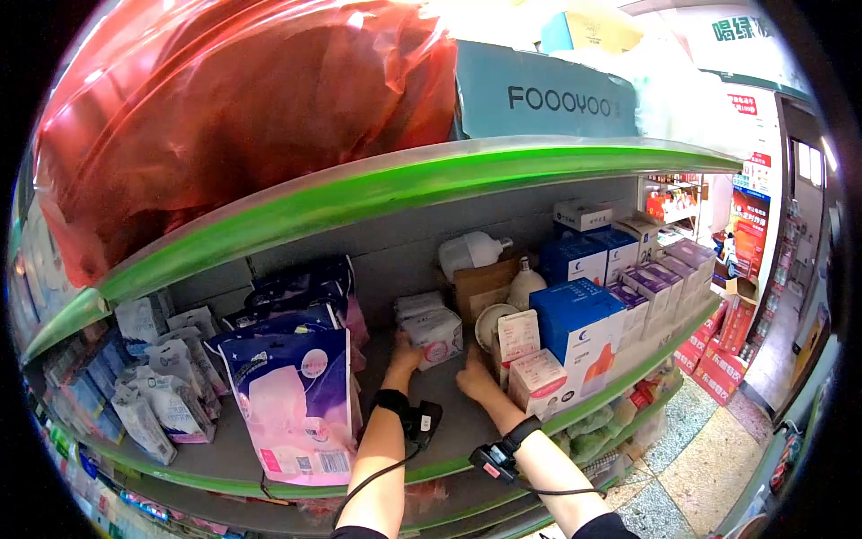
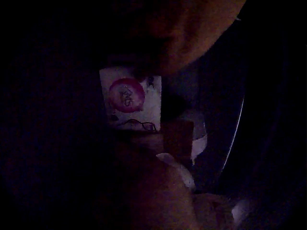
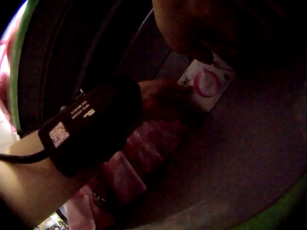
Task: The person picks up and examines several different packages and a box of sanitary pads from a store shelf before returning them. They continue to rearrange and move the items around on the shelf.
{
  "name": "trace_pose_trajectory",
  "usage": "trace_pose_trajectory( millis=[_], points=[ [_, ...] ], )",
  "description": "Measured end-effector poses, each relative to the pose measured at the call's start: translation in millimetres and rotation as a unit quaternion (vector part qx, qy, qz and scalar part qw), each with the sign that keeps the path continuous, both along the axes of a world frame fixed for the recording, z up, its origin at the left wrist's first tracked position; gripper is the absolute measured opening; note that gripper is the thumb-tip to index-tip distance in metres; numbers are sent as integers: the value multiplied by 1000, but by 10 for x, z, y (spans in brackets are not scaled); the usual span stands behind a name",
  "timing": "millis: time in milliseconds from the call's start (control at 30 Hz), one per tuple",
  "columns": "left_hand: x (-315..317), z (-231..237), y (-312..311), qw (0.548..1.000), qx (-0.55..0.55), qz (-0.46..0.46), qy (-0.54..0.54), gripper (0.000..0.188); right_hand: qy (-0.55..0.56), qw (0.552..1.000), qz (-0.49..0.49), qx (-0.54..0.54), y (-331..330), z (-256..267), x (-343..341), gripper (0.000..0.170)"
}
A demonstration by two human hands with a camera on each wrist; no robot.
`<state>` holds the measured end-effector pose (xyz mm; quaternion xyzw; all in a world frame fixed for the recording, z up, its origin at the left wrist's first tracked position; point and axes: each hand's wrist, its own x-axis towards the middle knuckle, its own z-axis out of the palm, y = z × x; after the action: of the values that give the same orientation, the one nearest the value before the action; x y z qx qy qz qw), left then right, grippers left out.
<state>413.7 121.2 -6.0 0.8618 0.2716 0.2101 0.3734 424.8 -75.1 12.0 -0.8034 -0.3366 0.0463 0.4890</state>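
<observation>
A white box with a pink round print (image 1: 438,340) stands on the middle shelf, at the front of a short row of similar boxes. At its left edge my left hand (image 1: 406,353) holds it, thumb by the front corner; its other fingers are mostly hidden. My right hand (image 1: 478,378) is just off the box's right side, with a finger stretched forward beside the small bulb cartons. In the dark left wrist view, the pink-printed box (image 2: 129,98) appears between both hands. The right wrist view shows the left hand (image 3: 165,98) at the box's edge.
Purple-and-pink pouches (image 1: 301,404) stand to the left. Light bulbs (image 1: 471,254), a blue bulb box (image 1: 579,332) and small red-and-white cartons (image 1: 539,377) crowd the right. The green-edged upper shelf (image 1: 377,193) overhangs the arms. Cords trail from both wrist cameras.
</observation>
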Motion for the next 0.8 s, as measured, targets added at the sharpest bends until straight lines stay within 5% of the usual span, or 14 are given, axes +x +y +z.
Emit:
trace_pose_trajectory(
  millis=[67,167,300,367,400,467,533,667,800],
  points=[
    [110,-112,28,992,-62,83,-77,85,-3,1000,-5,8,-10,4,-17,71],
    [-59,101,-153,993,15,113,-3,83,39,999,8,10,-55,21,-108,68],
    [73,-131,7,992,-35,123,7,79,-1,1000,6,23,46,-177,3,65],
    [507,-792,519,988,94,114,-40,68,-13,999,11,27,45,-195,-7,65],
    [519,-866,576,988,89,120,-36,68,-3,999,19,44,21,-148,-34,65],
    [537,-824,630,958,257,118,37,60,-4,993,53,101,105,-365,75,64],
    [-393,451,-725,986,48,107,-114,60,42,991,65,109,100,-334,42,63],
    [-719,680,-1219,949,-80,15,-304,61,81,989,68,101,-52,-46,-178,65],
    [-1452,759,-1573,970,18,-93,-226,64,116,960,161,196,-37,-275,-139,59]
  ],
)
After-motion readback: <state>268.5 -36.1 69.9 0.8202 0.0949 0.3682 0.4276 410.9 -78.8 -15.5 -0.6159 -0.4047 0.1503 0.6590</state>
